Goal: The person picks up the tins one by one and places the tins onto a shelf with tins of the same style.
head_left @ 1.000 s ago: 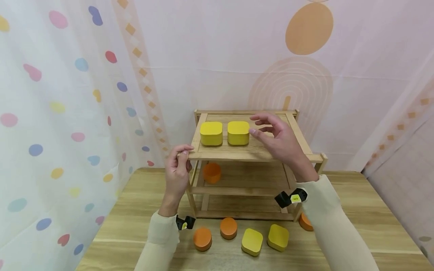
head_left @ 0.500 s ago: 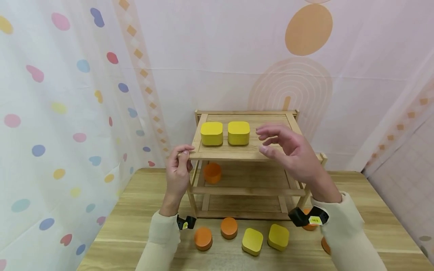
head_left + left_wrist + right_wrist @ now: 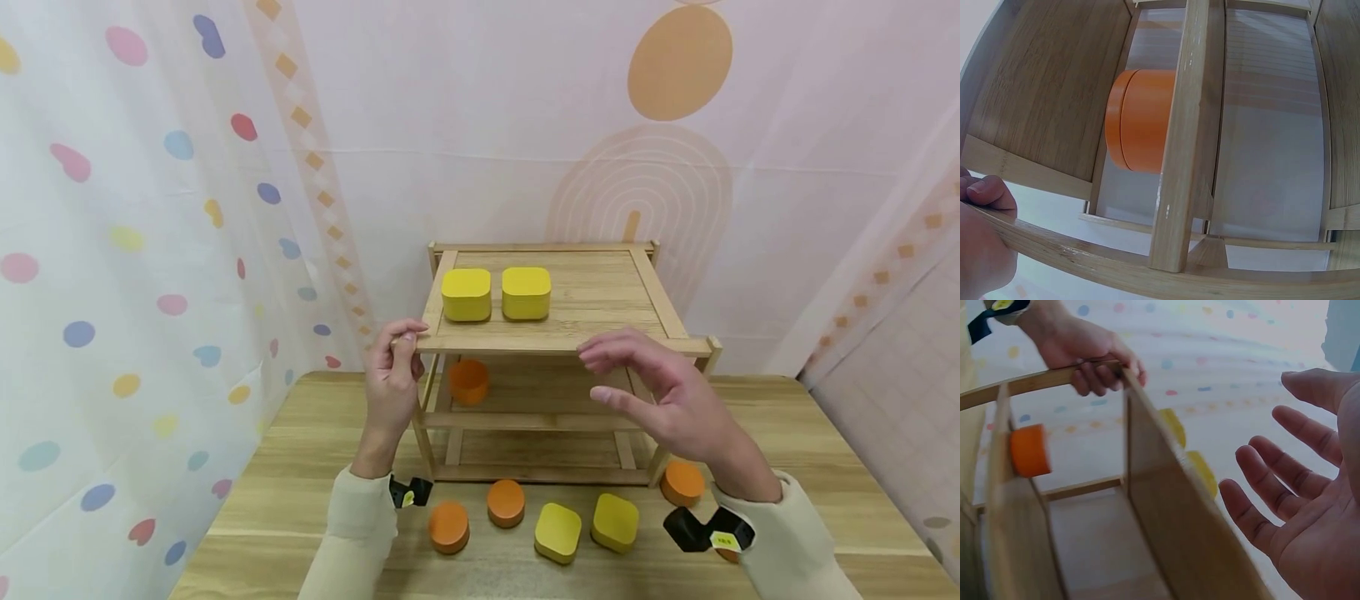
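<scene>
Head view: my left hand (image 3: 392,375) pinches the pale wooden shelf rack's (image 3: 645,292) top rim at 9 o'clock; right hand (image 3: 667,400) hovers, fingers (image 3: 611,354) released.

The right half of the shelf's top board (image 3: 600,292) lies bare; two yellow boxes (image 3: 495,293) fill its left half. An orange cylinder (image 3: 468,381) blocks the left of the middle tier. Blocks (image 3: 558,525) crowd the surface at lower centre.

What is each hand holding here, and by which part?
The left hand grips the wooden shelf by its top front-left corner; the right hand holds nothing.
</scene>
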`<state>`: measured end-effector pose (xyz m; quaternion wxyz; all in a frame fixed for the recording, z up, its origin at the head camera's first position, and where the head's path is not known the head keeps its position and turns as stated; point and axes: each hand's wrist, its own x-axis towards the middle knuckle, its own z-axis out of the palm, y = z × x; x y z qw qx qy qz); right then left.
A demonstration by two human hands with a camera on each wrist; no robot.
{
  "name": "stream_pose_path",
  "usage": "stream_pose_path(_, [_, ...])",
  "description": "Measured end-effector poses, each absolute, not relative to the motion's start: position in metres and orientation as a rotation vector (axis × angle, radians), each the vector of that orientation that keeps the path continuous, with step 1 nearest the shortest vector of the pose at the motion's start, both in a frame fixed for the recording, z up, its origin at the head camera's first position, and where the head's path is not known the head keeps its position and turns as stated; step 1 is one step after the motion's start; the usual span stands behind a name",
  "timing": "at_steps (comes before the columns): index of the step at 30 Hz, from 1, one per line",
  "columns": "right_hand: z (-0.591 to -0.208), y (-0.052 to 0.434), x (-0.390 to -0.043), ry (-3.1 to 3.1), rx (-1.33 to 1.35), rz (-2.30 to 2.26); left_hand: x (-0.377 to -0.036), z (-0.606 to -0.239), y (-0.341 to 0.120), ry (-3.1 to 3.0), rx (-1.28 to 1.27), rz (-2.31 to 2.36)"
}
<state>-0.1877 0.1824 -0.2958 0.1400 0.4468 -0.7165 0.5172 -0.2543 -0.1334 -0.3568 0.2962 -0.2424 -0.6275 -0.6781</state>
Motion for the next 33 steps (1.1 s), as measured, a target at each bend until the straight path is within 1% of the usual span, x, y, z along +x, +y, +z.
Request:
stream_pose_path(14, [-0.362, 0.202, -0.187, -2.238, 1.156, 1.610, -0.255, -0.357, -0.136, -1.664, -0.661, -1.807])
stream_pose_path(19, [-0.387, 0.210, -0.184, -2.302, 1.142, 1.581, -0.255, -0.358, -0.136, -1.663, -0.674, -1.807])
stream_pose_path(26, [-0.417, 0.223, -0.176, -2.372, 1.020, 1.650, -0.256, -0.358, -0.135, -1.661, -0.674, -1.800])
stream_pose_path(33, [-0.446, 0.228, -0.171, -2.330, 1.077, 1.731, -0.256, -0.358, -0.135, -1.650, -0.680, -1.811])
